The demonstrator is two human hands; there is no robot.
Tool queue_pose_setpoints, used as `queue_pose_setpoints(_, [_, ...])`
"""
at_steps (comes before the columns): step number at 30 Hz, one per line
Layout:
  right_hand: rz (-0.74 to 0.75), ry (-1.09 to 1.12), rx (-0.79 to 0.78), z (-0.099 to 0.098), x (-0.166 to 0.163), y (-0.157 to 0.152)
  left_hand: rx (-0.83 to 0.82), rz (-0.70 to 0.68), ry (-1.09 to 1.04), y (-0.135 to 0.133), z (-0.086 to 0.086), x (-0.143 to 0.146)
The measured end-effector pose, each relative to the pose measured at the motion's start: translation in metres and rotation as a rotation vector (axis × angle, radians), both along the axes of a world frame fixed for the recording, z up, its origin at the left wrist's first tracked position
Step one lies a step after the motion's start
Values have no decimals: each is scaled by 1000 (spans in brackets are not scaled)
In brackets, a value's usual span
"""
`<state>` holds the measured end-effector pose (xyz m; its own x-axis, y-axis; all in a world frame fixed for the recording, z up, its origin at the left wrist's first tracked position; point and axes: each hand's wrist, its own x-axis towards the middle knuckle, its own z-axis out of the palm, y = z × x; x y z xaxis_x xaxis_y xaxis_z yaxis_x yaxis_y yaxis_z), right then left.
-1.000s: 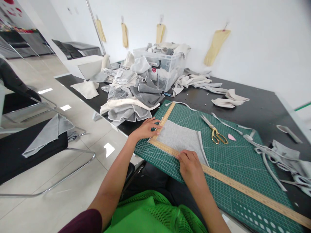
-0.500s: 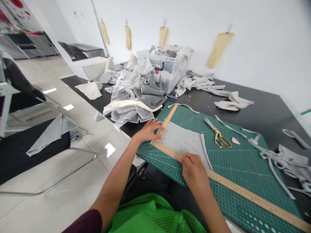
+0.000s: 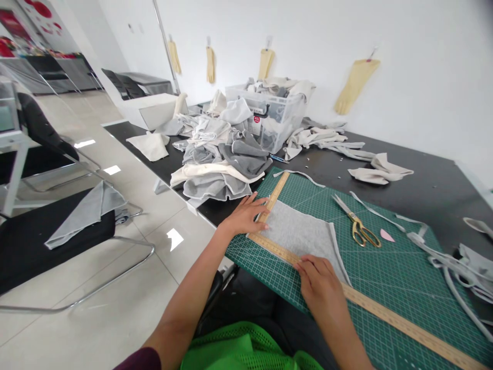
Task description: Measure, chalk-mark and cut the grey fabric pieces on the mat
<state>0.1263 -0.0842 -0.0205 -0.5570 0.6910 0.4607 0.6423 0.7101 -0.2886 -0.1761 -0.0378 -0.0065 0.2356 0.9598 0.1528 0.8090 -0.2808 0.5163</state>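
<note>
An L-shaped wooden ruler [image 3: 389, 310] lies over a piece of light grey fabric [image 3: 304, 231] on a green cutting mat [image 3: 404, 272]. Its short arm runs along the fabric's left side and its long arm along the near edge. My left hand [image 3: 243, 218] rests on the short arm near the corner, fingers spread and pressing down. Farther along, my right hand [image 3: 321, 285] has its fingers bunched on the long arm, gripping it at the edge. Gold-handled scissors [image 3: 357, 226] lie to the right of the fabric, beside a pink chalk-like piece [image 3: 387, 235].
A fabric heap [image 3: 215, 154] sits at the mat's far left, before a clear plastic bin [image 3: 283, 115] full of cloth. Fabric strips [image 3: 447, 254] cross the mat's right side. A blue pen [image 3: 279, 159] lies behind the mat. A chair [image 3: 57, 231] stands left.
The camera view has shifted slightly, so the scene sits farther right and lower. Both hands keep about the same places on the ruler, and the fabric lies as before.
</note>
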Motion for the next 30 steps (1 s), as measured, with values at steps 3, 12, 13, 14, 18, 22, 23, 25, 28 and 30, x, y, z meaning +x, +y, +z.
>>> queue_pose_setpoints(3, [-2, -8, -8, -1, 1, 0, -5, -8, 3, 1, -2, -1])
queue_pose_setpoints(12, [-2, -34, -15, 0, 1, -1, -12, -11, 28, 2, -2, -1])
queue_pose_setpoints(13, [-1, -31, -11, 0, 1, -1, -12, -13, 38, 2, -2, -1])
queue_pose_setpoints(14, [-1, -28, -7, 0, 0, 0, -11, -13, 46, 2, -2, -1])
queue_pose_setpoints(18, [-5, -14, 1, 0, 0, 0, 3, -12, 57, 2, -1, 0])
queue_pose_setpoints(22, [3, -8, 3, 0, 1, -1, 4, -6, 50, 2, 0, 0])
queue_pose_setpoints(23, [4, -6, 3, 0, 1, -1, 3, -6, 49, 2, 0, -1])
queue_pose_setpoints(25, [3, -8, -1, 0, 1, -1, -1, -8, 46, 2, 0, -1])
queue_pose_setpoints(28, [-3, -11, -9, 0, 1, -1, -4, -12, 40, 2, 0, -2])
queue_pose_setpoints(30, [-3, -8, -6, 0, 1, -1, -4, -15, 37, 2, -1, -3])
